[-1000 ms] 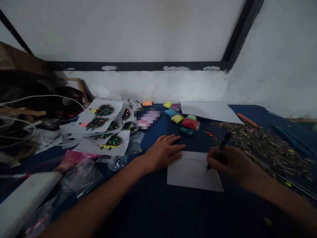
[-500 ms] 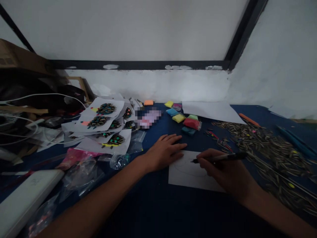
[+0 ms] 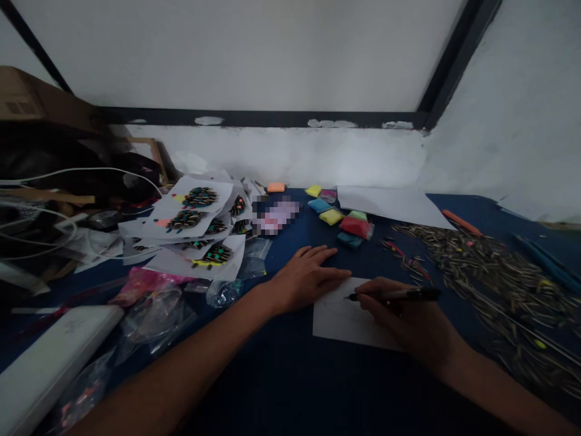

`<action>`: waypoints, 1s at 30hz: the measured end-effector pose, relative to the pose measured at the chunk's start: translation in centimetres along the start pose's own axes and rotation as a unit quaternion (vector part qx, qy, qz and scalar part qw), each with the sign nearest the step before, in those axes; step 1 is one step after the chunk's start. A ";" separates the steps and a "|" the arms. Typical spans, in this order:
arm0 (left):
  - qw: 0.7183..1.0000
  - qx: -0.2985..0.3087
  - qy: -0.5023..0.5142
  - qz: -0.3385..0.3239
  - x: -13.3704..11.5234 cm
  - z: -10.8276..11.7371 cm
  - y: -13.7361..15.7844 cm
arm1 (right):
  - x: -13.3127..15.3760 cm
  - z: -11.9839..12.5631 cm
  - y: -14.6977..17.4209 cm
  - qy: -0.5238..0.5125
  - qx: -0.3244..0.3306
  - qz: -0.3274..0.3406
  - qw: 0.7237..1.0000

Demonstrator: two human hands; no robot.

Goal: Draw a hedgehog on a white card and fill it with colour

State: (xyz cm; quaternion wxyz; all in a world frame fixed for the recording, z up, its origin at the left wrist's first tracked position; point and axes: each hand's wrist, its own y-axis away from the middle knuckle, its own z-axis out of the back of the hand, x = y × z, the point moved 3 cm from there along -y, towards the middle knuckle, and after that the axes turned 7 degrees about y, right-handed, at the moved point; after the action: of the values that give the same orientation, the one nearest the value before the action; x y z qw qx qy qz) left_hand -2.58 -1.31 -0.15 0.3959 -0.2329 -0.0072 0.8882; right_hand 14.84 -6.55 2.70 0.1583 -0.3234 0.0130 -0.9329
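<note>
A small white sheet of paper (image 3: 338,324) lies on the dark blue table, bearing a faint curved line. My right hand (image 3: 408,312) is closed around a black pen (image 3: 406,295), its tip at the sheet's upper part. My left hand (image 3: 308,275) lies flat with the fingers stretched out, its thumb side on the paper's upper left corner. Just beyond the hands sit small packets of coloured clay, among them a red packet (image 3: 354,227) and a yellow packet (image 3: 331,216).
Striped seeds (image 3: 485,272) are spread across the right side. Stacked sheets with seed-covered figures (image 3: 200,221) lie at left, near clear plastic bags (image 3: 157,315) and a long white box (image 3: 59,363). A larger white sheet (image 3: 390,204) rests by the wall, beside an orange tool (image 3: 462,222).
The pen tip has shifted slightly left across the paper with my right hand. My left hand stays on the sheet's corner, and the view has turned a little left.
</note>
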 end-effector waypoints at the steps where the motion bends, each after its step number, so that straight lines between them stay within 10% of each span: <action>1: 1.000 -0.001 0.000 0.000 0.0 0.0 0.0 | 0.0 0.0 0.0 0.006 -0.002 0.002 1.000; 30: 1.000 0.001 0.007 0.000 0.0 0.1 0.0 | 1.7 -0.1 0.9 0.035 0.014 0.043 0.998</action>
State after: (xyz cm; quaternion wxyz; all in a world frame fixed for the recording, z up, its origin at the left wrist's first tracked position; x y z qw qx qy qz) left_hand -2.63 -1.28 -0.10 0.3962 -0.2386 -0.0039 0.8866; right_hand 13.78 -7.93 3.55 0.2023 -0.2877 0.0195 -0.9359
